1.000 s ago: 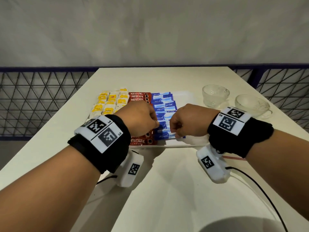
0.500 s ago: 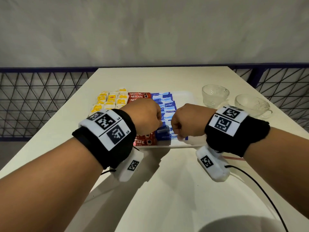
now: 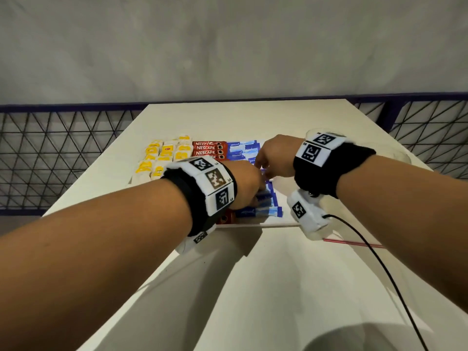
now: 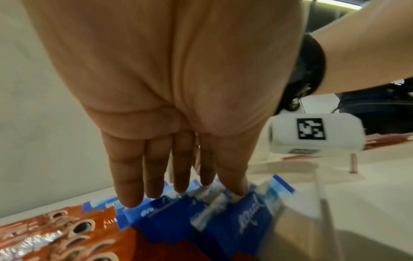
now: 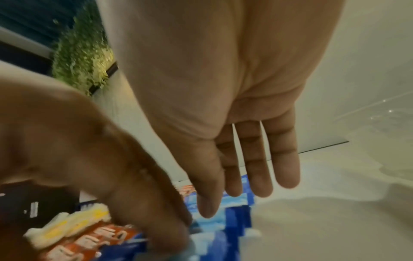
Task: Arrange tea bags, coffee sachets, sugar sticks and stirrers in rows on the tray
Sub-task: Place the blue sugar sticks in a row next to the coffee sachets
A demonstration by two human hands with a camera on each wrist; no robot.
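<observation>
A white tray holds yellow tea bags at the left, red Nescafe coffee sachets in the middle and a row of blue sugar sticks to the right. My left hand is over the near end of the sugar row; in the left wrist view its straight fingers touch the sugar sticks. My right hand is farther along the same row, its fingers straight over the sugar sticks, holding nothing. Red-striped stirrers lie on the table right of the tray.
Two glass cups stand at the right, mostly behind my right wrist. A black cable runs from the right wrist camera across the near table. A mesh railing borders the table on both sides.
Both hands were curled fists side by side at the near end of the sugar row. Their fingers are now straight, and the right hand has moved farther along the row.
</observation>
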